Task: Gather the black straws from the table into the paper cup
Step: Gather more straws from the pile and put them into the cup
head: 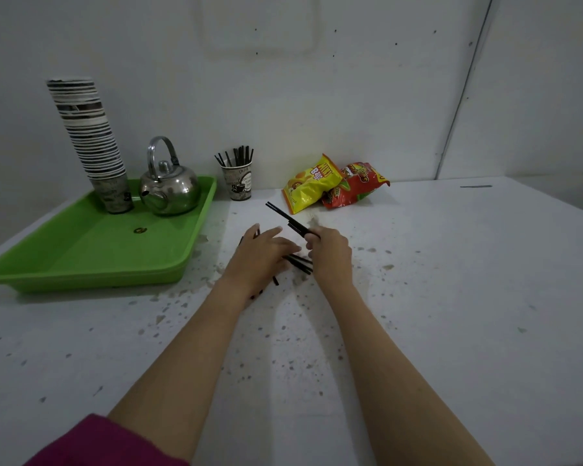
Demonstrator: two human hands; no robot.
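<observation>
A paper cup (pixel 240 183) with a coffee print stands against the wall, with several black straws (pixel 236 156) upright in it. My right hand (pixel 330 250) is closed around a few black straws (pixel 285 215) that point up and left toward the cup. My left hand (pixel 261 255) lies flat, fingers spread, over loose black straws (pixel 300 262) on the white table (pixel 451 280). Straw ends stick out from under it at both sides; the rest of them is hidden.
A green tray (pixel 91 250) at the left holds a tall stack of paper cups (pixel 91 136) and a steel kettle (pixel 169 186). Two snack bags, yellow (pixel 312 185) and red (pixel 359 185), lie by the wall right of the cup.
</observation>
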